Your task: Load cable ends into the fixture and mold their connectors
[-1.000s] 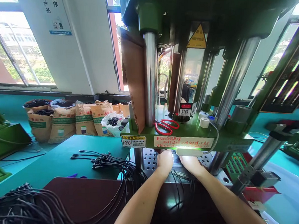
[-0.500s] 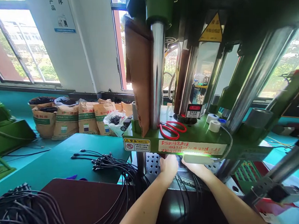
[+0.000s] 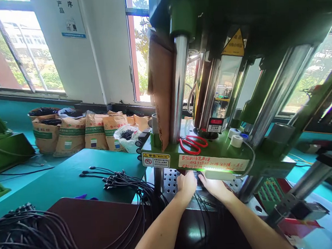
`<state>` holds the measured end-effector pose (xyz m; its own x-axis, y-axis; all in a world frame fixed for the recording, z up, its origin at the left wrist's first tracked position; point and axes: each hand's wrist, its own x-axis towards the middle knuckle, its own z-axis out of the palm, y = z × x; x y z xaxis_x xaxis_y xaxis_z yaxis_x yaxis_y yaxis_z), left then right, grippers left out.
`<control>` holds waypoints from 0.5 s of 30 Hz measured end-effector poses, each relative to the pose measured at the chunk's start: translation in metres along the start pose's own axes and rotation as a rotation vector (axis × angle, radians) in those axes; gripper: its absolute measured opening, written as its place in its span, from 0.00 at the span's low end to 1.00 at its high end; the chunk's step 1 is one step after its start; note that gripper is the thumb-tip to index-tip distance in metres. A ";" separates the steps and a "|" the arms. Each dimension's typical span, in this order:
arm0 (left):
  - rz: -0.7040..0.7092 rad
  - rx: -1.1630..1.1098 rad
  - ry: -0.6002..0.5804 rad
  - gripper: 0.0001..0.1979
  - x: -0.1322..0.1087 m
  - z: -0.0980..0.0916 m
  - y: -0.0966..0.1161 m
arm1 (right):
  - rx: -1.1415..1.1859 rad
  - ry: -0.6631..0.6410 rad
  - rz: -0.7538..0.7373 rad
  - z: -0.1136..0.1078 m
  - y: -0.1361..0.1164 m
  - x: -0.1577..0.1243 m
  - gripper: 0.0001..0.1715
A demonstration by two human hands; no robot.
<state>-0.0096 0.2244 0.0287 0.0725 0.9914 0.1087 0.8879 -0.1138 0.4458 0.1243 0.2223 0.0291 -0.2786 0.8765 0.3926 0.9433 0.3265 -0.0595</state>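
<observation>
Under the front of the green press, my left hand (image 3: 187, 184) is curled closed over the metal mould area, its fingertips hidden below the press edge. My right hand (image 3: 216, 185) is close beside it, beneath the lit lamp (image 3: 219, 175). Its thumb points toward my left hand and its other fingers are bent and mostly covered. What either hand grips is hidden. Thin black cables (image 3: 201, 208) hang from the perforated metal plate (image 3: 170, 180) between my forearms. The green press plate (image 3: 190, 158) is just above both hands.
Red-handled scissors (image 3: 193, 143) lie on the press plate. Bundled black cables (image 3: 123, 180) rest on the teal table (image 3: 81, 162), with another large pile (image 3: 24, 236) at lower left. Steel columns (image 3: 180, 90) flank the work area. Paper sacks (image 3: 72, 135) stand by the wall.
My right hand has shifted left, closer to my left hand, and its thumb now shows. The cables near my right wrist are now blurred or hidden. My left hand has barely moved.
</observation>
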 end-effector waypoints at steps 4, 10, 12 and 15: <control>0.017 -0.019 0.014 0.16 0.000 0.001 -0.001 | -0.040 0.012 -0.050 0.000 -0.011 0.002 0.16; 0.011 -0.033 0.010 0.16 0.003 0.005 -0.003 | -0.077 0.048 -0.029 0.007 -0.022 0.011 0.16; 0.010 -0.040 0.005 0.15 0.005 0.007 -0.003 | -0.085 0.047 -0.012 0.009 -0.023 0.013 0.15; 0.021 -0.049 0.007 0.16 0.006 0.007 -0.004 | -0.092 0.048 0.003 0.012 -0.023 0.015 0.15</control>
<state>-0.0090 0.2310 0.0212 0.0874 0.9884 0.1245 0.8627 -0.1376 0.4867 0.0964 0.2319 0.0252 -0.2688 0.8590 0.4358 0.9573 0.2881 0.0227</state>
